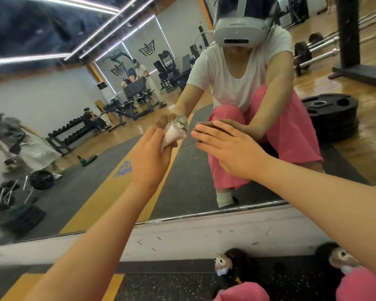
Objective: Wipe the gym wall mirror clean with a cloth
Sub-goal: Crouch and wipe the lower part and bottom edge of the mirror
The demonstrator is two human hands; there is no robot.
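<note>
the left hand (149, 157) grips a bunched pale cloth (174, 133) against the large wall mirror (74, 127). the right hand (228, 146) presses flat, fingers straight. wiping looks underway low on the glass; how much is clean i cannot tell.

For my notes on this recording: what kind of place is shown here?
Most likely a gym. The wall mirror reflects a dumbbell rack, a bench machine and stacked weight plates.
</note>
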